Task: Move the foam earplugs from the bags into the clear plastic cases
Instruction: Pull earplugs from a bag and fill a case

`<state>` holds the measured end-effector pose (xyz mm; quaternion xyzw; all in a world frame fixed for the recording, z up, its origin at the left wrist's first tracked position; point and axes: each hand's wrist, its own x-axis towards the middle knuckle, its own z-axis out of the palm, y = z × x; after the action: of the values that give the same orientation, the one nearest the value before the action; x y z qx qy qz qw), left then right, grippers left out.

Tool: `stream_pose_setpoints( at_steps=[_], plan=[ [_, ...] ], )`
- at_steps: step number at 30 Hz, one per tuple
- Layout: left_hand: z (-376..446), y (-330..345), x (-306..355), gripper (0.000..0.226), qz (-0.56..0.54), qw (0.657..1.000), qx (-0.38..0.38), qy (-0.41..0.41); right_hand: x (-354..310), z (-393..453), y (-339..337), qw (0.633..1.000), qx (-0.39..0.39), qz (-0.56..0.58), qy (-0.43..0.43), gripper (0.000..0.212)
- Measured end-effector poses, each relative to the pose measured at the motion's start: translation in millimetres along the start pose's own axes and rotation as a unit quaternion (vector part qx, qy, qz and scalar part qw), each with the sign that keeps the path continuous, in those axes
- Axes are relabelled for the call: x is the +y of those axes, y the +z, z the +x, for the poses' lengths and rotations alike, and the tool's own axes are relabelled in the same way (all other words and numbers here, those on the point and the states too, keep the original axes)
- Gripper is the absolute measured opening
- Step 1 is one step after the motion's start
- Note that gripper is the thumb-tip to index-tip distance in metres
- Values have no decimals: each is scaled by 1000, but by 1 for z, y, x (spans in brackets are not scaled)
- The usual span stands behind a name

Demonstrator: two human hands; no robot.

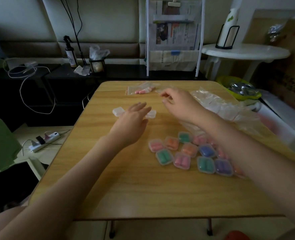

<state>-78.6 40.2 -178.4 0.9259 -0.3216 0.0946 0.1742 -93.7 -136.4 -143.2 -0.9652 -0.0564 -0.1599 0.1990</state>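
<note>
Your left hand (133, 122) lies flat on an empty clear case (117, 112); your right hand (176, 103) pinches a flimsy bag (162, 90). Beyond it, the pink earplugs (142, 91): light, squashy; grip mid-body.

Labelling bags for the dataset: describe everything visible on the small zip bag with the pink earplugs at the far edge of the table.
The small clear plastic zip bag lies flat near the far edge of the wooden table, with a red strip at its left end. Several pink foam earplugs bunch along its near side. No hand touches it; the right hand pinches another clear bag just right of it.
</note>
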Motion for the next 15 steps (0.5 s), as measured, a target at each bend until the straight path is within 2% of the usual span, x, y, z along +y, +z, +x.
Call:
stream_pose_setpoints(
  at_steps=[2, 4, 8, 11, 15],
  plan=[
    [13, 5, -8, 52, 49, 997, -47, 42, 13, 33, 11, 998, -7, -46, 30, 37],
    [19, 10, -16, 52, 74, 993, -58, 65, 26, 59, 23, 993, -39, -94, 57, 42],
    [21, 20, -24, 50, 71, 991, -80, 85, 39, 86, 40, 967, -135, -201, 79, 45],
    [21, 23, -26, 50, 48, 993, -74, 81, 41, 96, 50, 954, -198, -199, 107, 45],
    [21, 18, -21, 44, 28, 995, -34, 86, 42, 102, 59, 959, -159, -210, 106, 41]
  ],
)
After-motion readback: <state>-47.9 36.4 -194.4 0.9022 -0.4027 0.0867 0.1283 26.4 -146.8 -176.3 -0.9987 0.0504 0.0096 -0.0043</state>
